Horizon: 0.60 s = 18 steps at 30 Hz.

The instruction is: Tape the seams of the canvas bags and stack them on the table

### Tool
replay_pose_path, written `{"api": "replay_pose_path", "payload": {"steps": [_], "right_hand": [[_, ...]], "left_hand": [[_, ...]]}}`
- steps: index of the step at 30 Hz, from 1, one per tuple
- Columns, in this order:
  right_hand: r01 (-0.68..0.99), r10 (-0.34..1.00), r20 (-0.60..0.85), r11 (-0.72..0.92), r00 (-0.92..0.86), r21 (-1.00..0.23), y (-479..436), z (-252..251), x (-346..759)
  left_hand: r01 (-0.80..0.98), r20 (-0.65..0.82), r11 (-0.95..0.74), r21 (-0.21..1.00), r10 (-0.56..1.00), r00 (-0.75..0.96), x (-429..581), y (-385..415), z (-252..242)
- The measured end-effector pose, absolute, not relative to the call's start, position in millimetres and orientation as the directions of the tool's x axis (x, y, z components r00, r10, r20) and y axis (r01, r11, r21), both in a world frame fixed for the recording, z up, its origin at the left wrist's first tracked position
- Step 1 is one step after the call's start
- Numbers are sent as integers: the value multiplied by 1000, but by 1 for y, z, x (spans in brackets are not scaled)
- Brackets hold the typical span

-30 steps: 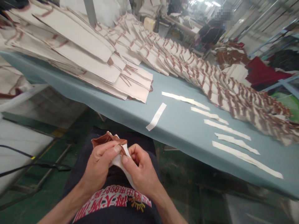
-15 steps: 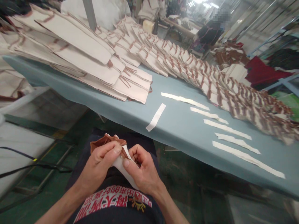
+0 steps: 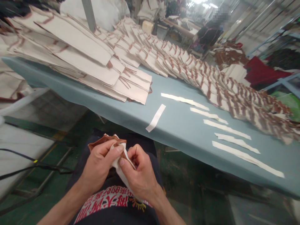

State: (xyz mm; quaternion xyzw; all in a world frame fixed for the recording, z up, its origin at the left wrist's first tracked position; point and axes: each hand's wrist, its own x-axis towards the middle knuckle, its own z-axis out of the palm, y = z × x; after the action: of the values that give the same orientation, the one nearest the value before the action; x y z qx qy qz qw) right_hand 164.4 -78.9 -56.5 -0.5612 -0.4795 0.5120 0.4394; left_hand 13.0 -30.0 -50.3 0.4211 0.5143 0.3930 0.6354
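Note:
Low in front of my body, both hands grip one cream fabric piece with brown trim (image 3: 120, 170). My left hand (image 3: 99, 162) pinches its folded upper edge between thumb and fingers, and brown cloth sticks out past the knuckles. Close beside it, my right hand (image 3: 140, 170) is closed on the same edge, thumb on top. The cream part hangs down between the hands. Most of the piece is hidden by my fingers. Just beyond the hands, a short white strip (image 3: 156, 118) lies near the edge of the blue-covered table (image 3: 178, 131).
Stacked cream pieces with brown trim (image 3: 77, 59) cover the table's left side. A long overlapping row of similar pieces (image 3: 187, 65) runs along the back. Several pale strips (image 3: 231, 128) lie at the right. A person (image 3: 208, 34) is in the background. Black cables (image 3: 35, 167) hang at left.
My left thumb has shifted slightly over the edge, and more cream cloth now shows folded under it. Both hands still hold the piece. The table items look unchanged.

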Motion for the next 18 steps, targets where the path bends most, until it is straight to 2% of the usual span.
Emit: {"api": "replay_pose_path", "payload": {"steps": [2,6,13,18], "right_hand": [[38,993,-118,-118,0,-992,-78,-66,164],[42,995,-95,-94,-29,-995,-77,-73,172],[333,993,-115,-105,-12,-937,-76,-36,181],[525,999,-5,-24,38,-851,-79,-31,174]], "left_hand": [[-149,-383,412,899,904,188,16,-34,-59],[-180,-387,436,882,887,251,12,-35,-68],[-130,-245,298,946,916,318,4,-31,-65],[-94,-231,269,958,926,299,3,-36,-72]]}}
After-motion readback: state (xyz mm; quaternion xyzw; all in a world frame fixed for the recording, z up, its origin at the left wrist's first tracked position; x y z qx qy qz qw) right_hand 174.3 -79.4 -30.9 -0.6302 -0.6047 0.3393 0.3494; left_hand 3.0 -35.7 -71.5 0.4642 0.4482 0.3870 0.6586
